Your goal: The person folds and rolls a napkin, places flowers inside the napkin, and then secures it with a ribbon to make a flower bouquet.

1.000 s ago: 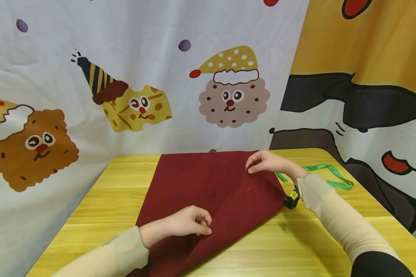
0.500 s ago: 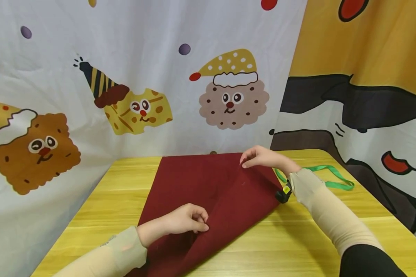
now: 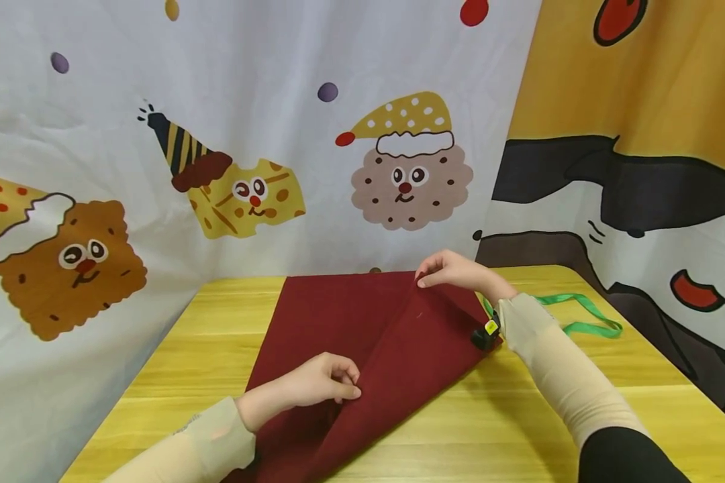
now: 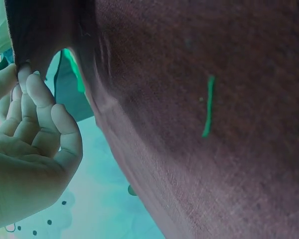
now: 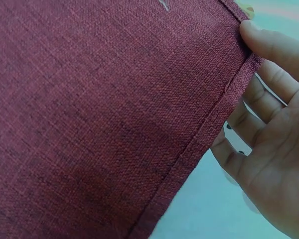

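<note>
A dark red cloth (image 3: pixel 320 322) lies on the table, its right part lifted and folded over diagonally toward the left. My left hand (image 3: pixel 321 381) pinches the folded-over edge near the front. Farther back, my right hand (image 3: pixel 456 272) holds the cloth up by a hemmed corner. That corner sits between thumb and fingers of the right hand (image 5: pixel 284 134) in the right wrist view. In the left wrist view, the left hand (image 4: pixel 32 144) grips the hanging cloth (image 4: pixel 189 164) at its edge. A short loose thread (image 4: pixel 208 107) clings to the cloth.
The wooden table (image 3: pixel 423 443) runs under the cloth. A loop of green ribbon (image 3: pixel 606 331) lies at its right side, beyond the right forearm. A printed curtain (image 3: pixel 320 147) hangs behind. A small black device (image 3: pixel 485 335) is at the right wrist.
My right hand has moved left and slightly away, drawing the held corner further across the cloth. My left hand has shifted slightly left and back with its edge.
</note>
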`<state>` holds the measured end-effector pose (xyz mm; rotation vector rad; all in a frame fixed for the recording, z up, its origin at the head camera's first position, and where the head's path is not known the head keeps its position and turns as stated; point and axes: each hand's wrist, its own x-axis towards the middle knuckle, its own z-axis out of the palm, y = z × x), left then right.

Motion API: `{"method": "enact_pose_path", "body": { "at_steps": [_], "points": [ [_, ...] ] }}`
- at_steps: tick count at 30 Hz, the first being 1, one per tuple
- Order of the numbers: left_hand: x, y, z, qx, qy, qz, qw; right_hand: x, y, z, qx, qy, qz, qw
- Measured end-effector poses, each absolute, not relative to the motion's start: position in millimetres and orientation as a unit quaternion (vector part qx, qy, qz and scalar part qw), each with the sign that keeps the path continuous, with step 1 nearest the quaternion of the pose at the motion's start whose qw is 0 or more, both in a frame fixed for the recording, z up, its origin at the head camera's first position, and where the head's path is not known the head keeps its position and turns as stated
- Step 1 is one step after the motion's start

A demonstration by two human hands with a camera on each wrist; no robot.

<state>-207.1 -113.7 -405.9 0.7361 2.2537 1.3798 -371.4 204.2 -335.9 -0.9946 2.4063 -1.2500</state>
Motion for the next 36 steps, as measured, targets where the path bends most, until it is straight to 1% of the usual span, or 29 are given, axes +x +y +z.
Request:
{"method": "enact_pose_path", "body": {
  "at_steps": [19,36],
  "points": [
    [-208,-122,-403,0.255,0.806,0.502,0.18,-376,192,-326,-0.349,0.826,-0.427,0.116],
    [-210,-128,-400,0.259,0.816,0.489,0.164,-388,177,-323,-0.349,0.82,-0.436,0.124]
  ]
}}
